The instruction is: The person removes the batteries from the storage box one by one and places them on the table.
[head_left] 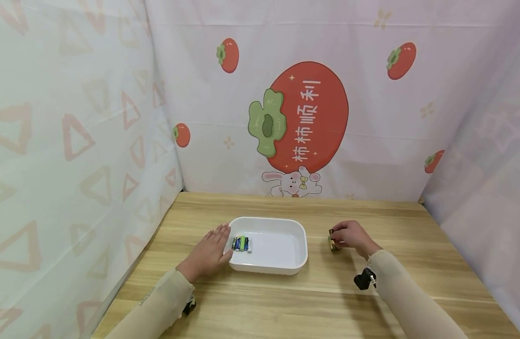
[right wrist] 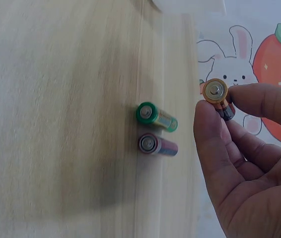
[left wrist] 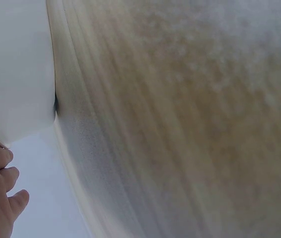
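Note:
A white dish (head_left: 270,268) stands on the table with several AA-size batteries (head_left: 242,243) lined up at its left end. My left hand (head_left: 211,252) rests along the dish's left side, its fingers extended against the rim. In the left wrist view, the fingers (left wrist: 9,178) lie beside the dish's white wall (left wrist: 16,74). To the right of the dish, my right hand (head_left: 351,235) pinches a copper-and-black battery (right wrist: 215,90) between thumb and index finger, above the table. Beside it, a green battery (right wrist: 155,115) and a dark red battery (right wrist: 157,144) lie on the wood.
The wooden table (head_left: 260,306) ends at the back against a white cloth (head_left: 209,165) printed with persimmons and a rabbit. A patterned cloth (head_left: 73,141) hangs at the left, and a pale cloth (head_left: 493,155) hangs at the right.

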`<action>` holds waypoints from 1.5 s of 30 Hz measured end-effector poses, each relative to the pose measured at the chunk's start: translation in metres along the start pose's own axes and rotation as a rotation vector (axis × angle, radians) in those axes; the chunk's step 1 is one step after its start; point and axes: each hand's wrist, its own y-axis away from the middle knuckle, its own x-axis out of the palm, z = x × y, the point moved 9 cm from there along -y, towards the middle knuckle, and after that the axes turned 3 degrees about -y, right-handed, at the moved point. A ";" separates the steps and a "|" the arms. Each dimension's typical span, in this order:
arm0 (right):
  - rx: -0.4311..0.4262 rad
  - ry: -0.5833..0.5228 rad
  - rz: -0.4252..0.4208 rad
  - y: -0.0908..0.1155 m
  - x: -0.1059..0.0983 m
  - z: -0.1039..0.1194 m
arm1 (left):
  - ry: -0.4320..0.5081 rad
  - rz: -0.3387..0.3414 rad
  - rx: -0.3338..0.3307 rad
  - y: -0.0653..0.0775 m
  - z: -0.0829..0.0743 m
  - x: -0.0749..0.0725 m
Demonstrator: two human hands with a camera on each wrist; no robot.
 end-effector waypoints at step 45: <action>0.030 0.100 -0.050 -0.009 -0.032 -0.037 | -0.011 -0.014 -0.001 -0.002 -0.001 0.001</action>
